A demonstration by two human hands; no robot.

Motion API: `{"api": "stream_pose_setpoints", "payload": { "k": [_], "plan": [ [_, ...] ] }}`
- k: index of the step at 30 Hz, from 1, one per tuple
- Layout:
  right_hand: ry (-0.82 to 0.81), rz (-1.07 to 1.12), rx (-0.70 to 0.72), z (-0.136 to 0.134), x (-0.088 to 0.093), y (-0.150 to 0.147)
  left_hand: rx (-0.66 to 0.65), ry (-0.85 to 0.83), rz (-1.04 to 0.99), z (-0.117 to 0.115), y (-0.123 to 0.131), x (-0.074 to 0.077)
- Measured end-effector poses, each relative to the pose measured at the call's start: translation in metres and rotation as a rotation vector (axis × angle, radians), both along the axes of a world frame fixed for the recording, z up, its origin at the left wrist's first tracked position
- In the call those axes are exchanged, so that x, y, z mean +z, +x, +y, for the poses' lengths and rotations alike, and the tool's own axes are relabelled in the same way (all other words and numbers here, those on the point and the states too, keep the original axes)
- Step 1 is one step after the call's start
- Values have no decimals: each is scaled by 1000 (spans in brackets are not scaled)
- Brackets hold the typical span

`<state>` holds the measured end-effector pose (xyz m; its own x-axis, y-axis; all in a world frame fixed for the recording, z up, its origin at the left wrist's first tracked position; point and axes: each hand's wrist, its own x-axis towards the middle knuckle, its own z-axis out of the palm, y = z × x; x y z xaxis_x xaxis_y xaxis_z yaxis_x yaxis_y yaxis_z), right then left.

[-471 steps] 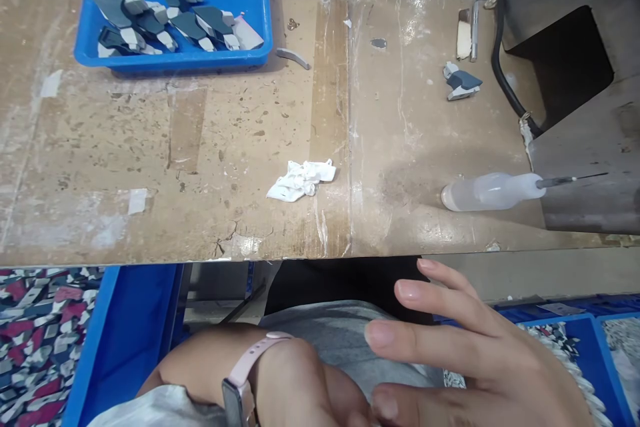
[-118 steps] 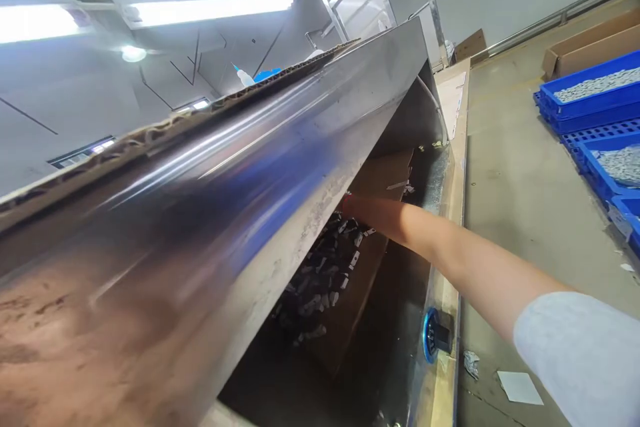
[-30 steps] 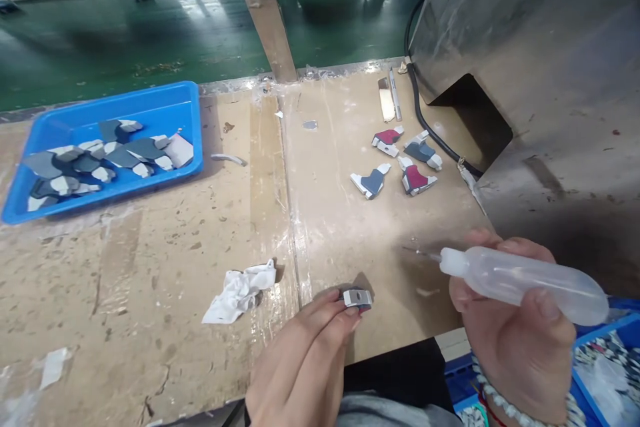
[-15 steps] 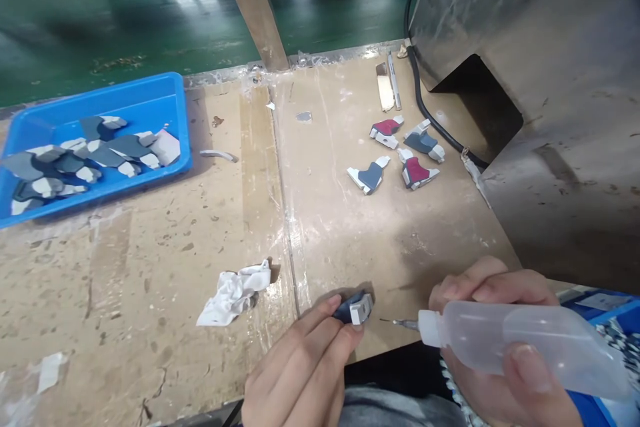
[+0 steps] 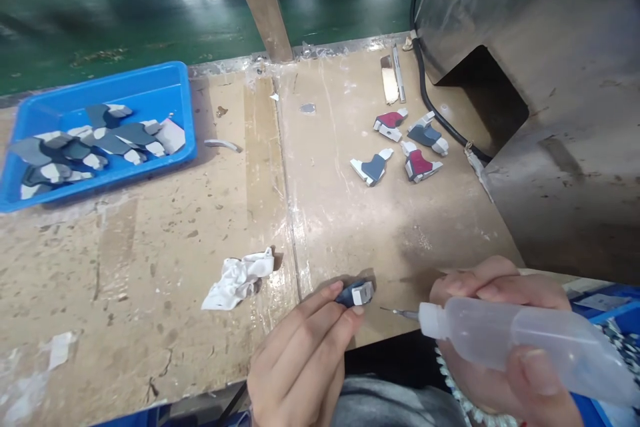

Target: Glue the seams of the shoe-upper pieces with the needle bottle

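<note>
Near the table's front edge, my left hand (image 5: 307,350) is closed on a small dark-blue and white block-like piece (image 5: 356,293), its white end turned to the right. My right hand (image 5: 500,327) grips a translucent squeeze bottle (image 5: 525,347), which lies almost level with its thin needle tip (image 5: 407,313) towards the left. A short gap separates the needle tip from the piece. Farther back on the table lie several similar boot-shaped pieces: a blue one (image 5: 373,167), a red one (image 5: 421,164), another red one (image 5: 390,124) and another blue one (image 5: 429,134).
A blue tray (image 5: 187,107) at the left holds several grey-blue and white pieces. A crumpled white cloth (image 5: 237,280) and a curved white strip (image 5: 223,145) lie on the table (image 5: 325,213). At the right stands a metal box (image 5: 565,113), with a black cable (image 5: 425,80) beside it.
The view has shifted slightly, so the tray, cloth and loose pieces appear a little higher and farther right. The held piece is tilted a little differently; both hands keep their holds.
</note>
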<state>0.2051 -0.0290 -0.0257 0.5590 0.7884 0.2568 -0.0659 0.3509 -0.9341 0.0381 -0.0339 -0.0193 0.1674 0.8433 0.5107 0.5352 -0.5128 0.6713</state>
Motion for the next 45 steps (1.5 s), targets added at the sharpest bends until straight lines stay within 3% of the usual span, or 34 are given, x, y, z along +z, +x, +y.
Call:
{"api": "stream_pose_setpoints", "payload": {
  "k": [3,9,20,30,39,45],
  "plan": [
    [4,125,-72,6,1,6,19,-38,-2,2,-4,-1],
    [-121,334,-5,12,2,13,-25,56,121,3,-8,-12],
    [-49,254,-38,13,-2,6,17,90,188,1,-11,-13],
    [-47,206,37,10,-1,3,27,66,150,9,-2,-7],
    [-72,244,12,8,-2,6,-146,54,118,2,-9,-8],
    [-47,252,-18,7,1,7,-137,87,135,4,-9,-4]
  ]
}}
